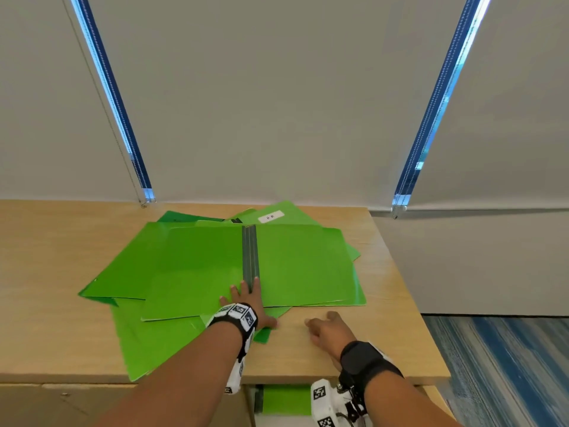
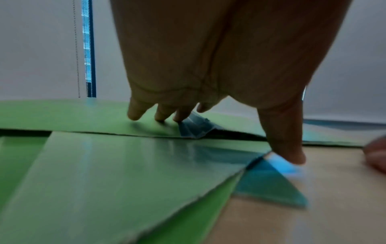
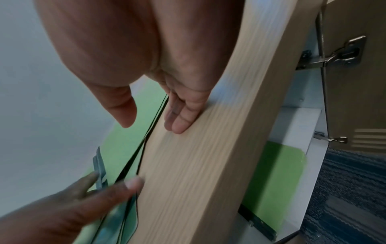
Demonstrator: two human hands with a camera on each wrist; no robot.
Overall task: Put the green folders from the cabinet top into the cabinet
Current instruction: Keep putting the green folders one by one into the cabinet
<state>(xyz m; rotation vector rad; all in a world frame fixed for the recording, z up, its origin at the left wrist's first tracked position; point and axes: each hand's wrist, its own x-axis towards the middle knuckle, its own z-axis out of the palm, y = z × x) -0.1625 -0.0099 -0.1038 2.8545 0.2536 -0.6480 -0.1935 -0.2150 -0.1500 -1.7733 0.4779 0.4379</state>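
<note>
grey roller blinds [image 1: 277,103] | bead chain [image 1: 101,100] | blue striped carpet [image 1: 508,365]

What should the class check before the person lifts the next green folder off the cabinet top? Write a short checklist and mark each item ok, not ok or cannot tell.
1. Left hand is on the top folder: ok, its fingertips press near the grey spine.
2. The folder is actually gripped: not ok, the fingers lie straight on it.
3. Right hand is free to help: ok, it rests open on the bare cabinet top, holding nothing.
4. The cabinet is open: ok, the door is swung aside.
5. Room inside: cannot tell, one folder inside shows, little else.
6. The pile is tidy: not ok, folders are splayed and overlapping.
</note>
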